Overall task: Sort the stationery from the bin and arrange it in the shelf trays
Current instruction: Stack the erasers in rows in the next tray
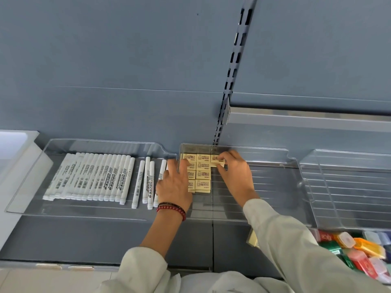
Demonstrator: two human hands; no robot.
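Right hand: I am watching the right hand (232,172) hovering over the back of the tray, thumb and fingertips curled and pinching the held eraser (219,164) by its long edges.
Held eraser: a small cream block in a printed wrapper, sitting at the back right corner of the eraser grid (202,176). I cannot tell whether it is already resting there.
Left hand: the left hand (173,185) is lying open with fingers nearly straight. Its fingertips are pressing the grid's left column and it is holding nothing. Beaded bracelets (171,209) are circling the wrist.
Eraser grid: stacked rows are sitting in the back left corner of the middle tray (264,197), edges touching.
Handling: I am judging each eraser to be light, slightly soft, grippy rather than slippery, and not fragile. The wrapper could slide if squeezed at the ends, so I am favouring a pinch across the long sides, near the middle.
Left tray: white markers (95,178) are lying side by side in the left tray (27,187), with a few loose ones spaced apart toward its right side.
Right tray: the right tray (338,187) is sitting just beside the middle one.
Lower right: small coloured boxes (368,247) are lying heaped together below the shelf, probably stock waiting to be sorted.
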